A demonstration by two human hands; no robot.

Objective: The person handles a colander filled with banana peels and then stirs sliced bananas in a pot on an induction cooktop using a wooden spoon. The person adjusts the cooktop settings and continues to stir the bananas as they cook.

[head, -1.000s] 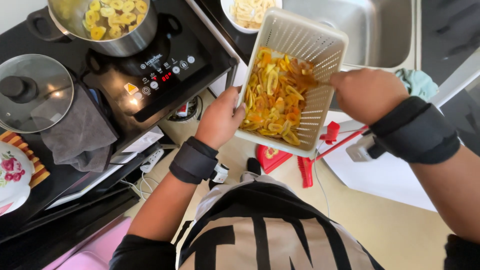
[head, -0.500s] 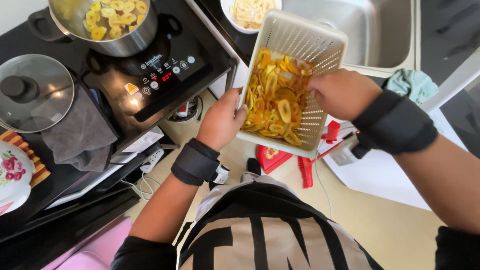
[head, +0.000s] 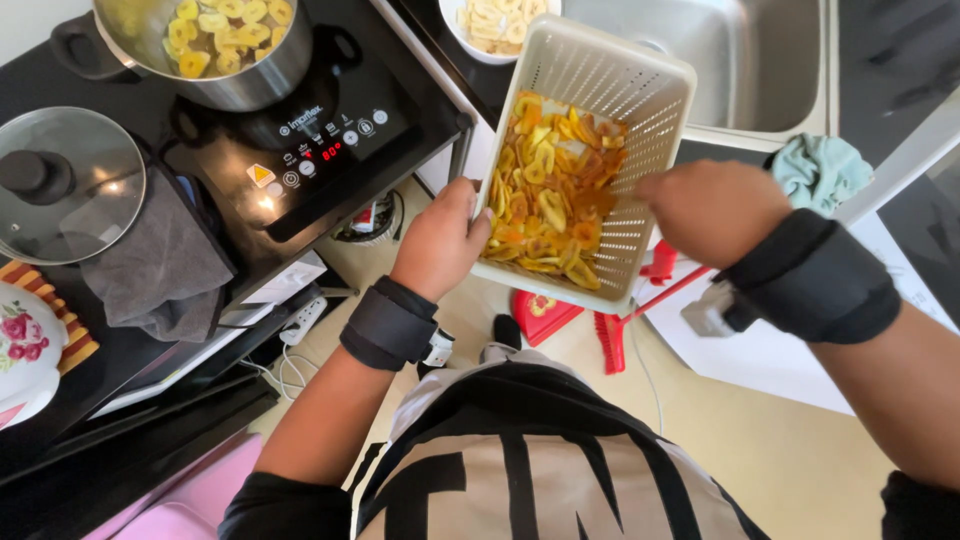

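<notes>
- Head view: our left hand (head: 437,243) grips the near-left rim of a cream slotted basket (head: 640,85), fingers curled tight round the edge, holding it tilted over the floor at centre frame, between the cooker and the sink (head: 735,60).
- Our right hand (head: 712,210) reaches into the basket from the right among the fried chips (head: 548,195); whether its fingers are spread or pinching something we cannot tell.
- Risk, as we judge it: held one-handed at a tilt, the basket could tip and spill chips onto the floor, or a stir could flick some over the low rim.
- Upper left, a pot (head: 215,50) of yellow slices sits on a black induction cooker (head: 320,150) with a red display and a small yellow triangular warning label on its panel.
- Far left, a glass lid (head: 65,195) rests on a grey cloth (head: 160,265).
</notes>
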